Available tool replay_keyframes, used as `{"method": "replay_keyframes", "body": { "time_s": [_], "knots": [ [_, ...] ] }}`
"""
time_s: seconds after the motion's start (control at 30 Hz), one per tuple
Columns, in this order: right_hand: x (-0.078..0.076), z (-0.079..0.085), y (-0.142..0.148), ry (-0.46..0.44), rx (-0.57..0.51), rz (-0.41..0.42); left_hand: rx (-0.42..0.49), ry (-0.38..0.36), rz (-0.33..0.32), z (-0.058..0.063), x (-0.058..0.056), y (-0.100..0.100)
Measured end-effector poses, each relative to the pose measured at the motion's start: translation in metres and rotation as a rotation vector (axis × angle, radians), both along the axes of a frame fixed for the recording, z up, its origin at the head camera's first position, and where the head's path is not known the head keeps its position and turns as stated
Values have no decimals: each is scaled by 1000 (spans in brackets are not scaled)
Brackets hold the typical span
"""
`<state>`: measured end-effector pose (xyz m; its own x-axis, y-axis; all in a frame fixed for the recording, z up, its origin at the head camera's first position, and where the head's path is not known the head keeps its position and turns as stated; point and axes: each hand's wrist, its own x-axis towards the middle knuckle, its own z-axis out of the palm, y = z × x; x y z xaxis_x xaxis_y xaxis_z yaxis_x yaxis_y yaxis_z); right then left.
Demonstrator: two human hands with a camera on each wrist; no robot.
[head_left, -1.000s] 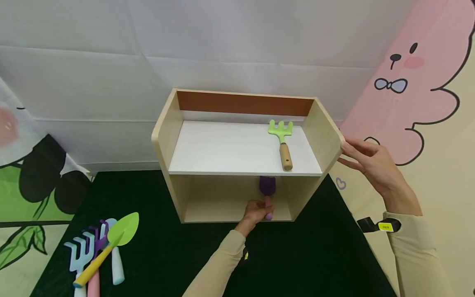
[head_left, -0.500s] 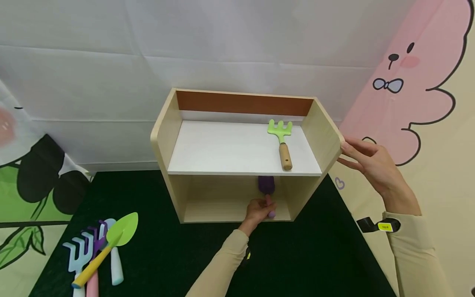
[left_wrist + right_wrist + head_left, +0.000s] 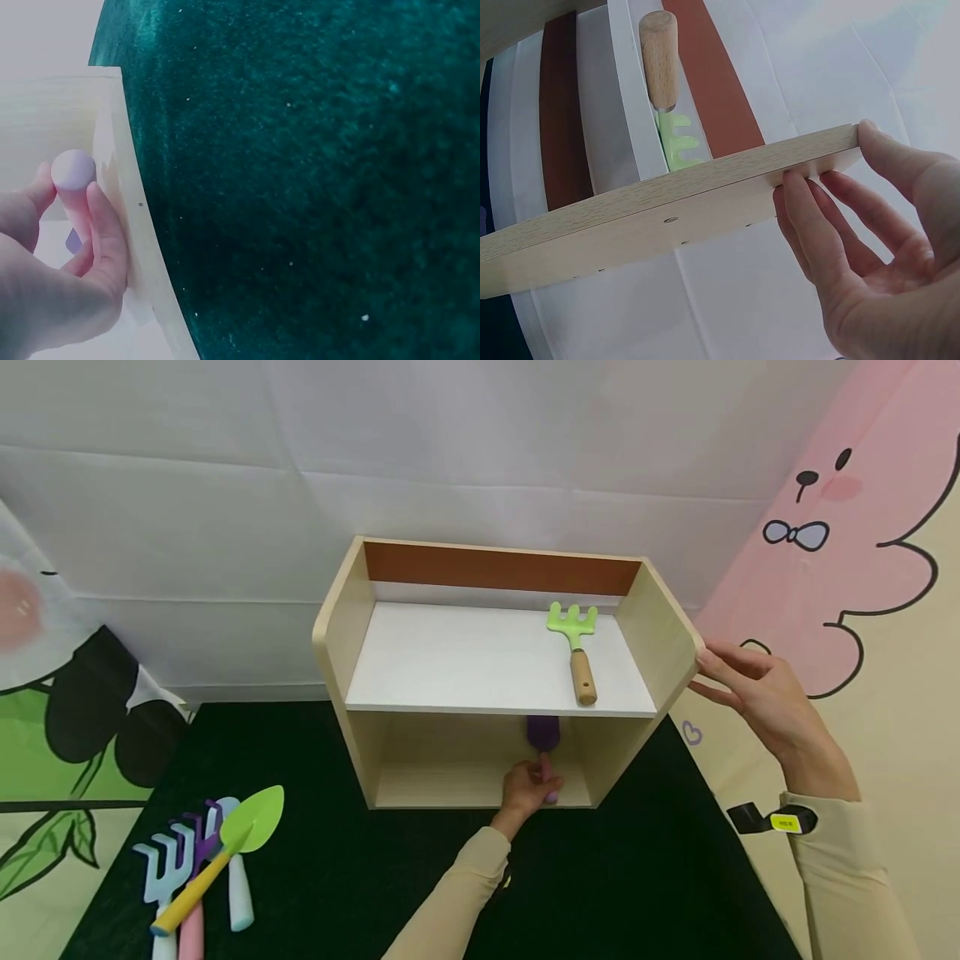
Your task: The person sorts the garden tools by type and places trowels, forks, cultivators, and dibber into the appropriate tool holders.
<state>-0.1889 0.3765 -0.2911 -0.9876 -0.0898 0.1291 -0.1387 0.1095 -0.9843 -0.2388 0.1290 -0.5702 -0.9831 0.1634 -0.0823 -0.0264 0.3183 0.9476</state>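
One shovel [image 3: 543, 743] (pink handle [image 3: 546, 766] clamped in your left grip [image 3: 523, 788]), purple blade [image 3: 543, 732] inside lower compartment [image 3: 450, 760]; your right grip [image 3: 776, 706] pinches shelf [image 3: 450, 656].

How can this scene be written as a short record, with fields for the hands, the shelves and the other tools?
Left hand: holds the pink handle of the purple-headed tool
Right hand: grips the shelf unit by its right side panel
White shelf: green fork with wooden handle, toward the right
Lower compartment: purple-headed tool, tip hidden
Dark green surface, left: overlapping tools, yellow-handled trowel on top
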Motion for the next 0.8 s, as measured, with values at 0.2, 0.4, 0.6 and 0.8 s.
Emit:
{"method": "replay_keyframes", "body": {
  "time_s": [0.2, 0.4, 0.6, 0.8],
  "knots": [
    [1, -1, 1, 5, -9, 11, -6, -30, 3, -6, -1, 2],
    [1, -1, 1, 13, -5, 14, -23, -23, 12, -5, 1, -1],
    [1, -1, 0, 5, 1, -2, -50, -15, 29, -4, 1, -6],
    [0, -1, -1, 9, 5, 1, -36, -28, 27, -3, 3, -13]
  ]
}}
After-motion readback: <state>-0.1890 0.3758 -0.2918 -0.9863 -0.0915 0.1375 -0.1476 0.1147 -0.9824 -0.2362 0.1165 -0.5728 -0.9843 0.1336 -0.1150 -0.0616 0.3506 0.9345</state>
